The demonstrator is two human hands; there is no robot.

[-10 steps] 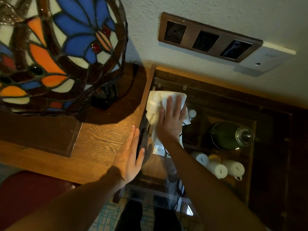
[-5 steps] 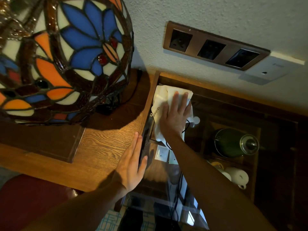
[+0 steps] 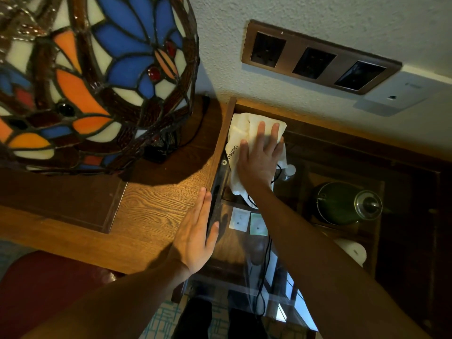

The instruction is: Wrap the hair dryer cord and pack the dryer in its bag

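Note:
A white cloth bag (image 3: 241, 133) with black print lies at the back left corner of an open wooden compartment (image 3: 318, 143), against the wall. My right hand (image 3: 260, 157) rests flat on top of the bag, fingers spread. A thin black cord (image 3: 276, 174) shows at the bag's right side and trails toward me under my forearm. The hair dryer itself is hidden. My left hand (image 3: 195, 236) lies flat with straight fingers against the upright dark panel (image 3: 216, 192) at the compartment's left edge, its thumb on the panel's inner side.
A stained-glass lamp (image 3: 93, 77) stands on the wooden desk (image 3: 151, 206) to the left. Three wall sockets (image 3: 315, 59) sit above the compartment. A green kettle (image 3: 342, 204), white cups (image 3: 352, 250) and two sachets (image 3: 247, 220) lie inside. Reflective glass (image 3: 281, 302) lies near me.
My right hand and the white bag have slid a little farther back toward the wall. My left hand stays against the dark panel.

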